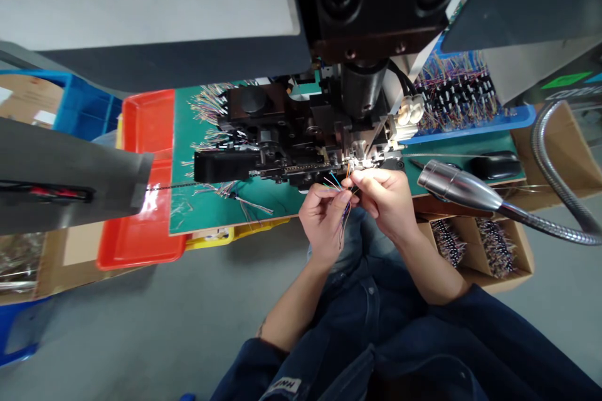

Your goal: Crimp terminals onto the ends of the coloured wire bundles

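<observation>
My left hand [323, 222] pinches a small bundle of thin multicoloured wires [345, 216], with blue, orange and purple strands showing and their tails hanging below my fingers. My right hand [380, 199] grips the same bundle higher up, just beside my left, its upper ends standing close to the crimping press [301, 138].

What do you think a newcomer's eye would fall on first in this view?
The left hand and right hand pinch coloured wires at centre by the black crimping machine. Upper right, a blue tray of wired black connectors stands out, as does a red tray at left.
</observation>
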`<state>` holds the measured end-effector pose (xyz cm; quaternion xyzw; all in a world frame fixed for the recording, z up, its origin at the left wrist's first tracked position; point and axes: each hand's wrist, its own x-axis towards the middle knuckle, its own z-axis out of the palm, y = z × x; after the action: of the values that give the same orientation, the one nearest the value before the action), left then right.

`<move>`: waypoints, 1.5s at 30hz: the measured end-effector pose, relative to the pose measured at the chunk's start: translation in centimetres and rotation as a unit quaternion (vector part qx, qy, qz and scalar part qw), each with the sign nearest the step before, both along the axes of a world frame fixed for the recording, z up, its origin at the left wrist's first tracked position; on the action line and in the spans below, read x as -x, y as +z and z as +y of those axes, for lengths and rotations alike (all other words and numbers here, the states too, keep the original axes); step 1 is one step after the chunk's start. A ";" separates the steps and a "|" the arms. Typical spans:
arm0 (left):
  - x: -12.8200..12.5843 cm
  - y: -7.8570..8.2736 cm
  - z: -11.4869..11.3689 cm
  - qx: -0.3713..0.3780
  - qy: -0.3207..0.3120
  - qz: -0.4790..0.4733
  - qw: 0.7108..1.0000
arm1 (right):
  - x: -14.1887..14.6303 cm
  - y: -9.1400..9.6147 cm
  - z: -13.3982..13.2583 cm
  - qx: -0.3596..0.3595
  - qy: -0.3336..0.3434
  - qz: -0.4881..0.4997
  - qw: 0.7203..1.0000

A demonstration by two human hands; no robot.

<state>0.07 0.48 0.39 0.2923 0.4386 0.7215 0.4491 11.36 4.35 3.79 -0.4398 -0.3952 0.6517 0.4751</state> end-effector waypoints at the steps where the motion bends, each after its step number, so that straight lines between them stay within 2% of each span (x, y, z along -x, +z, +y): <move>1: 0.0 0.0 0.0 0.004 -0.001 0.000 1.000 | 0.0 0.1 0.0 0.002 0.002 -0.002 1.000; 11: 0.0 -0.1 -0.1 0.013 0.000 -0.017 1.000 | 0.0 0.8 0.1 -0.007 0.009 -0.026 1.000; 16: 0.0 -0.1 -0.1 -0.003 -0.017 -0.020 1.000 | -0.3 1.5 0.1 -0.055 0.019 -0.086 0.995; 20: -0.2 -0.6 -0.4 0.002 -0.028 -0.025 0.999 | -0.3 1.6 -0.2 -0.078 0.029 -0.088 0.993; 24: -0.5 -0.7 -0.5 0.003 -0.035 -0.016 0.999 | -0.3 1.1 -0.3 -0.058 0.021 -0.076 0.995; 34: -0.2 -0.3 -0.2 0.013 -0.002 0.021 1.000 | 0.1 0.8 0.0 0.014 0.011 -0.014 1.000; 41: -0.1 -0.4 0.0 0.011 0.003 0.011 1.000 | 0.2 0.2 -0.1 0.003 0.001 -0.001 1.000; 45: -0.1 -0.1 -0.1 0.016 -0.004 0.009 1.000 | -0.1 0.6 0.0 -0.020 0.004 -0.036 0.999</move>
<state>0.19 0.36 0.26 0.2937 0.4528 0.7100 0.4524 11.42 4.35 4.41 -0.4514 -0.4269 0.6291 0.4671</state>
